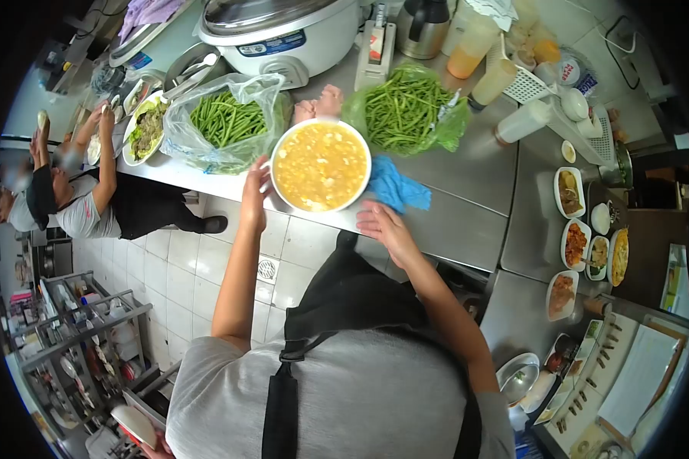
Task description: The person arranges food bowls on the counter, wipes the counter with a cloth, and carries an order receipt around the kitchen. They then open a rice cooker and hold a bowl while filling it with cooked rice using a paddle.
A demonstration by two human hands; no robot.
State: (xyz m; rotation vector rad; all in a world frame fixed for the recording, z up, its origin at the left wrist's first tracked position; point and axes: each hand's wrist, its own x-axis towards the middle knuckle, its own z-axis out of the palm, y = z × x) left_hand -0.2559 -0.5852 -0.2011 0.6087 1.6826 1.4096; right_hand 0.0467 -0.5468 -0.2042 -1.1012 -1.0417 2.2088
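A white bowl (321,164) of yellow soup with pale bits sits at the counter's front edge, before me. My left hand (255,191) is at the bowl's left side, fingers stretched out along its rim; whether they touch it I cannot tell. Off the bowl's lower right, my right hand (386,228) is apart from it, open and holding nothing. A blue cloth (398,186) lies right of the bowl. Behind the bowl are pinkish, hand-like shapes (319,104) that I cannot make out clearly. Bags of green beans flank it, a left bag (226,122) and a right bag (406,107).
A large rice cooker (283,38) stands at the back. Squeeze bottles (524,122) and a white basket (517,80) are at back right. Filled dishes (576,245) line the right counter. Co-workers (84,191) stand at left, near a shelf rack (84,329).
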